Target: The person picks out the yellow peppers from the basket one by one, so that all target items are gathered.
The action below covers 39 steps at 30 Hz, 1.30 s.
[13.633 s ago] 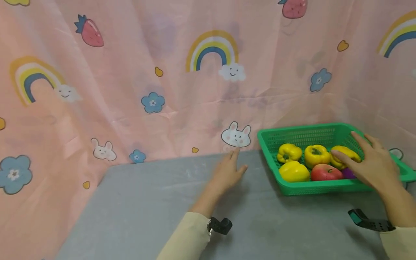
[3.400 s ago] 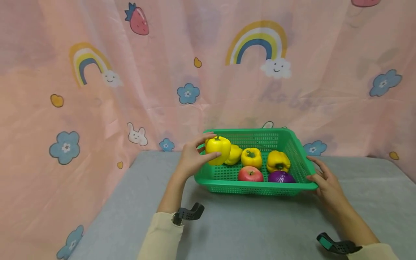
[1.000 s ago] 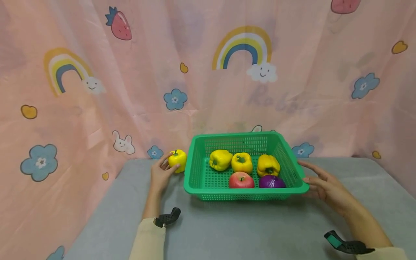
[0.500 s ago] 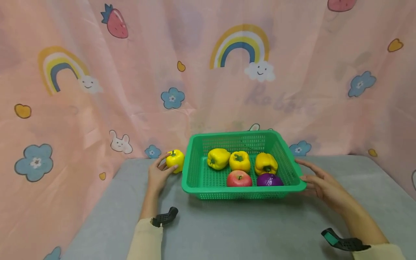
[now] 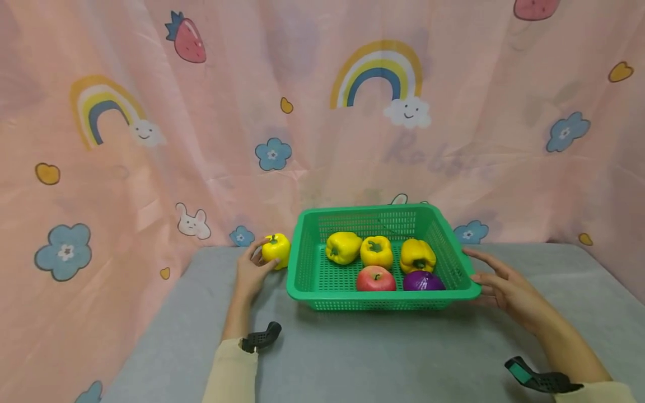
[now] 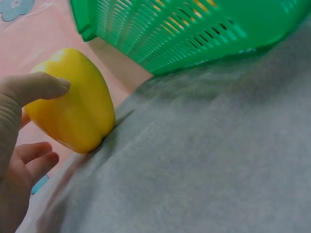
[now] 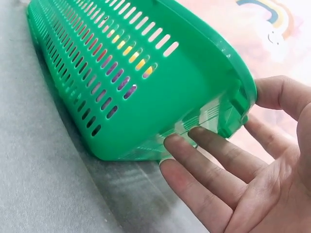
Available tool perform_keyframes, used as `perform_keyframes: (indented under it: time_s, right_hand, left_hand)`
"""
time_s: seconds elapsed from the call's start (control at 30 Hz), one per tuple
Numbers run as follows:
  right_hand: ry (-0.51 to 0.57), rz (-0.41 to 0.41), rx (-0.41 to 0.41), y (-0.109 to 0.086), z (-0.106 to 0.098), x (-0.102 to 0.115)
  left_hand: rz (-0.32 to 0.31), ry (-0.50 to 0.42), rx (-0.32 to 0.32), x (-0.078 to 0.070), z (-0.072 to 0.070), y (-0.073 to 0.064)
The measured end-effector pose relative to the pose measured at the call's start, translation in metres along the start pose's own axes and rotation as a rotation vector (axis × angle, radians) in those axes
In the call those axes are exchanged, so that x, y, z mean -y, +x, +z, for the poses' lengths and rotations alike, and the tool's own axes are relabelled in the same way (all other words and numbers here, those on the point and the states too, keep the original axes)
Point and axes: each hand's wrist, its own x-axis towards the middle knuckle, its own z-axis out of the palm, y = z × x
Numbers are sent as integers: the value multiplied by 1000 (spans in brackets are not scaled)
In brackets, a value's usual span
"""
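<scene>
With thumb and fingers, my left hand (image 5: 251, 271) holds a yellow bell pepper (image 5: 276, 250) at the left of the green basket (image 5: 380, 295). In the left wrist view the yellow pepper (image 6: 80, 104) stands on the grey surface, thumb on its near side; the far fingers are partly hidden. My right hand (image 5: 514, 294) is at the basket's right end. Seen from the right wrist, its thumb touches the rim and its nearly straight fingers (image 7: 214, 160) lie against the end wall. Inside the basket are three yellow peppers (image 5: 377, 253), a red apple (image 5: 375, 279) and a shiny purple round item (image 5: 423, 281).
A grey cloth-covered table (image 5: 363, 358) lies under everything. Behind it hangs a pink curtain (image 5: 322, 168) printed with rainbows, flowers and rabbits, close to the basket's back edge. Each wrist wears a black band, the left one (image 5: 262, 337) and the right one (image 5: 544, 379).
The basket has moved from the right to the middle. My left hand has carried a pepper out of it onto the table at its left. Over the last second the hands have barely moved.
</scene>
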Motion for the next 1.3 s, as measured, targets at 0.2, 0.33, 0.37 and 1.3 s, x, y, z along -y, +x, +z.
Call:
perform_keyframes:
  time_s: [0.2, 0.33, 0.37, 1.3]
  right_hand:
    - [3, 5, 6, -1, 0, 1]
    - [10, 1, 14, -1, 0, 2]
    - [12, 3, 14, -1, 0, 2]
    - [-11, 26, 22, 0, -2, 0]
  left_hand:
    - [12, 6, -14, 1, 1, 0]
    - [29, 12, -9, 1, 0, -1]
    - [32, 15, -7, 1, 0, -1]
    - [112, 96, -86, -40, -6, 0]
